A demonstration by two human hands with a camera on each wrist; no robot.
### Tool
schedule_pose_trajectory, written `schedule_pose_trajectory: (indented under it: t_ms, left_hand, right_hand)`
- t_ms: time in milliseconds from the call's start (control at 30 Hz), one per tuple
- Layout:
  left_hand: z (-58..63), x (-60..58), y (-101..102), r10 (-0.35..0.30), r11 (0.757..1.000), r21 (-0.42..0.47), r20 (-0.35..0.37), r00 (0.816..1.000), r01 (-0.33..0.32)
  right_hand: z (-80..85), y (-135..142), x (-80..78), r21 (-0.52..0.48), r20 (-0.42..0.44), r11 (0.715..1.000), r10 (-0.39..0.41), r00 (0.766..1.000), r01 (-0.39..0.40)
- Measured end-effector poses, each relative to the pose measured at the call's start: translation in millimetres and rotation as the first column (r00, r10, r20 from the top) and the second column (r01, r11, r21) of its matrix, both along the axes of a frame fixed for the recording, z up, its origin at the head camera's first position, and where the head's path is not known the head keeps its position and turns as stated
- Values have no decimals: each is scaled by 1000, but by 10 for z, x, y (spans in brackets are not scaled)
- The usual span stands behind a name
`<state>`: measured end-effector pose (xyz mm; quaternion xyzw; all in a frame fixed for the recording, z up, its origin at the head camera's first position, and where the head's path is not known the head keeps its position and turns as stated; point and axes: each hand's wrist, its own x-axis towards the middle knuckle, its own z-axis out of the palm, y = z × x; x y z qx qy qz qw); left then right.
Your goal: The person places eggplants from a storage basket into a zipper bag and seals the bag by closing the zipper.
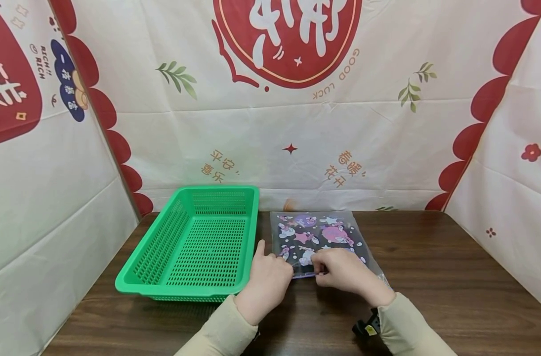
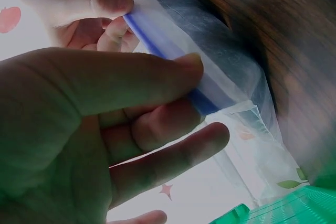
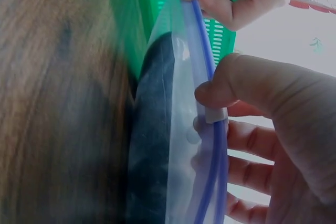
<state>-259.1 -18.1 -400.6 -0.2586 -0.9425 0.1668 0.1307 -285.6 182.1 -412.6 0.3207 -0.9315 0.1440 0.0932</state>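
Note:
A clear zip bag (image 1: 302, 238) printed with pink, purple and white cartoon figures lies on the table, with something dark (image 3: 152, 124) inside it. My left hand (image 1: 270, 279) pinches one end of its blue zip edge (image 2: 149, 43) between thumb and curled finger, the other fingers held away. Farther along the same edge, my right hand (image 1: 343, 272) pinches the pale slider (image 3: 215, 115) with thumb and fingers. Below the slider in the right wrist view, the two blue zip strips (image 3: 212, 182) stand apart.
A green plastic basket (image 1: 208, 247) with slotted walls stands to the left of the bag, close to my left hand. Printed white cloth (image 1: 261, 123) hangs behind and at both sides of the dark wooden table (image 1: 430, 267). A small black device (image 1: 367, 326) sits at my right wrist.

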Motion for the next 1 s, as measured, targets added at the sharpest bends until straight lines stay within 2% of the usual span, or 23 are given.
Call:
schedule_pose_trajectory:
  t_ms: [433, 667, 1000]
  left_hand:
    - [9, -1, -9, 2, 1000, 2, 10, 1000, -2]
    - [36, 2, -16, 0, 1000, -27, 25, 1000, 0]
    - [21, -3, -22, -4, 1000, -17, 22, 1000, 4]
  right_hand:
    - [64, 96, -28, 14, 97, 1000, -21, 995, 20]
    - [87, 148, -50, 11, 120, 1000, -15, 993, 13]
    - [118, 255, -47, -18, 212, 999, -27, 977, 31]
